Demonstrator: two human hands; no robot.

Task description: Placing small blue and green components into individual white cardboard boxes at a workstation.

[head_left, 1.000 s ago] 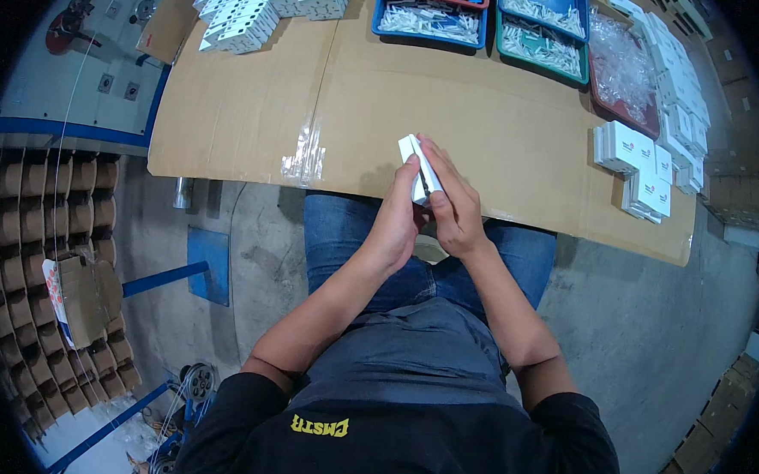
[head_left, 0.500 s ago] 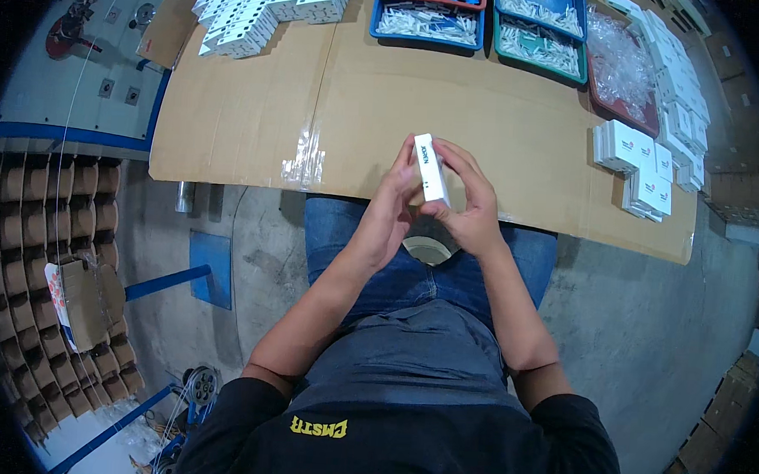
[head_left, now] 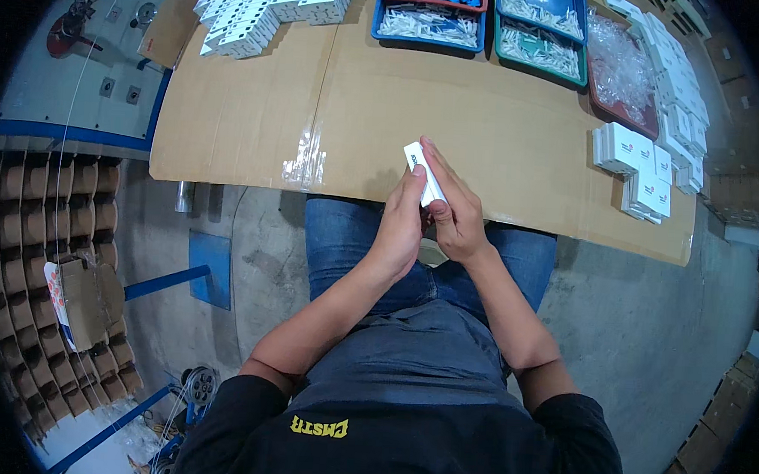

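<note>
**Fingers [head_left: 448,179] of both hands close on a white box [head_left: 428,184] at the bench's [head_left: 455,104] near edge**

The left hand [head_left: 399,228] lays its thumb against one side of the white box, its other fingers largely hidden behind it; the right hand [head_left: 459,226] stretches its fingers along the opposite side, its thumb at the near end. The fingers are clamped on the white box, which tilts with its far end toward the left, held over the bench's near edge. Dark print at that far end is partly covered by the left thumb, and the underside is out of sight.

Half a second earlier the fingers stood spread, palms away from the white box, and a pale rounded form showed between the legs; now the palms have come in and the hands hide most of it. A dark line seen along the white box one second ago no longer shows.

Farther out, a blue tray [head_left: 428,43] and a green tray [head_left: 541,72] hold small white pieces too jumbled to tell apart. A red tray [head_left: 430,5] of blue pieces is cut off by the upper edge, as is a block of white cartons [head_left: 275,13] at upper left. Clear plastic, its folds hard to read, fills a dark red tray [head_left: 623,118] beside stacked cartons [head_left: 637,156] at right.
</note>
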